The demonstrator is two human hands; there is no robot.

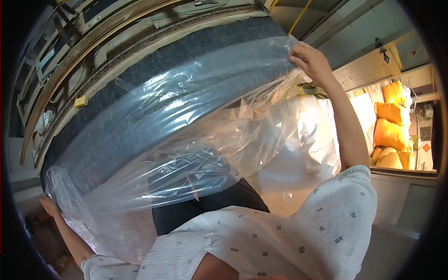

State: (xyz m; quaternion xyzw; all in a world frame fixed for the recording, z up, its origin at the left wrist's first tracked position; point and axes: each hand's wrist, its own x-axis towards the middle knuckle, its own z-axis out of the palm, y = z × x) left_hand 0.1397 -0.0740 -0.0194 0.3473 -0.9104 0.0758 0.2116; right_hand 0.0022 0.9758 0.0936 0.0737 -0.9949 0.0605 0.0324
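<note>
A wide sheet of clear plastic film (182,112) lies along the dark tabletop (140,74), and its near part hangs in shiny folds over the front edge and across my lap. My right hand (310,60) is closed on the film at the table's right end, fingers pinching its edge. Far to the left, at the other end of the table, my left hand (49,205) is closed at the film's bunched edge; its fingers are small and partly hidden. Both arms are spread wide.
Behind the tabletop runs a machine frame with a long curved bar (70,60). A small yellow block (81,101) sits at the table's back edge. A yellow cord (299,17) rises at the right corner. Orange bundles (391,133) are stacked beyond an opening at right.
</note>
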